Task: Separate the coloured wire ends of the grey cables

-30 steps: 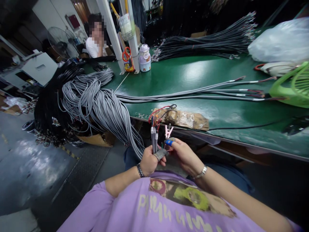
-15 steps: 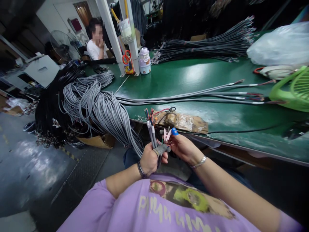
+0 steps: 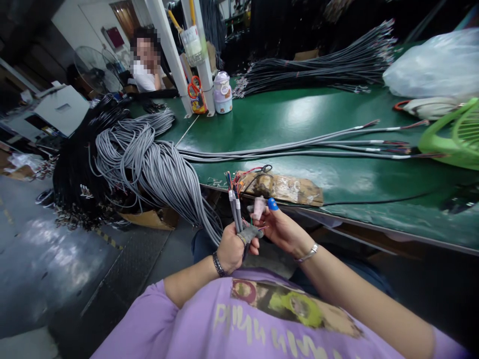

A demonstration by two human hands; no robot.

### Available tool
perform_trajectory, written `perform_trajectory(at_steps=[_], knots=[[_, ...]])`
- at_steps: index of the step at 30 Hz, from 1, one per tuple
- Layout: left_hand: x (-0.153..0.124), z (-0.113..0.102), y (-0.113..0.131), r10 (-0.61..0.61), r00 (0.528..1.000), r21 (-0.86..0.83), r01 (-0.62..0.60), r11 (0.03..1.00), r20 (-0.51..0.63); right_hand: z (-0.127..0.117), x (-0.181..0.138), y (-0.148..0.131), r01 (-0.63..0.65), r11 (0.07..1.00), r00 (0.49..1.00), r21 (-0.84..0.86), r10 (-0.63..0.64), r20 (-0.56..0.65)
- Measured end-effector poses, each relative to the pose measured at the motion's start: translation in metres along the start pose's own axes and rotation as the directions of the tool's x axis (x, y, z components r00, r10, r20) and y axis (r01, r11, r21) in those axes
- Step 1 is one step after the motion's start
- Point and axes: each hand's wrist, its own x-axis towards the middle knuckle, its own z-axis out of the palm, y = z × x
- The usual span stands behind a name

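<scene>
Change since earlier frame: the right hand (image 3: pixel 281 230) has risen from beside the left hand's thumb to level with the cable tips; the pink clip (image 3: pixel 258 207), earlier spread open, now looks closed.
Left hand (image 3: pixel 231 251): fist closed around a few grey cable ends (image 3: pixel 235 212), thumb wrapped in grey tape; the nearer hand to the cables, since it holds them.
Cable axis: near upright, leaning slightly left, stripped coloured wires (image 3: pixel 230 180) at the top.
Right hand: fingers pinched on the pink clip, blue-capped fingertip (image 3: pixel 272 204) uppermost.
Key relation: clip lies just right of the cable ends, below the bare wires, apart from them.
Surface (image 3: pixel 299 114): green, beyond the hands; a brown taped block (image 3: pixel 284 187) at its near edge.
Grey cable bundle (image 3: pixel 149 159): drapes off the surface's left end.
Long grey cables (image 3: pixel 299 147): lie lengthwise, left to right.
Far end: black cable bundle (image 3: pixel 318 67), scissors (image 3: pixel 194 89), seated person (image 3: pixel 144 62).
</scene>
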Motion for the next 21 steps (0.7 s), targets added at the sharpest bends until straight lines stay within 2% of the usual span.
perform_trajectory(at_steps=[2, 5, 11, 16, 21], knots=[[-0.003, -0.005, -0.004, -0.004, 1.0, 0.028, 0.003, 1.0, 0.017, -0.007, -0.007, -0.001, -0.105, 0.994, 0.994, 0.011, 0.105, 0.032], [-0.006, -0.013, -0.01, -0.005, 0.999, 0.093, 0.002, 0.996, 0.036, -0.015, -0.019, -0.006, -0.197, 0.968, 0.974, -0.155, 0.212, 0.084], [-0.007, -0.016, -0.016, -0.011, 0.998, 0.175, -0.001, 0.985, 0.067, -0.01, -0.028, -0.02, -0.075, 0.89, 0.99, -0.451, 0.122, 0.077], [-0.007, -0.017, -0.017, -0.03, 0.994, 0.224, 0.006, 0.975, 0.105, 0.002, -0.024, -0.021, -0.02, 0.85, 0.992, -0.526, 0.082, 0.095], [-0.007, -0.021, -0.017, -0.139, 0.971, 0.285, 0.079, 0.955, 0.196, 0.013, -0.021, -0.016, -0.025, 0.841, 0.983, -0.54, 0.119, 0.139]])
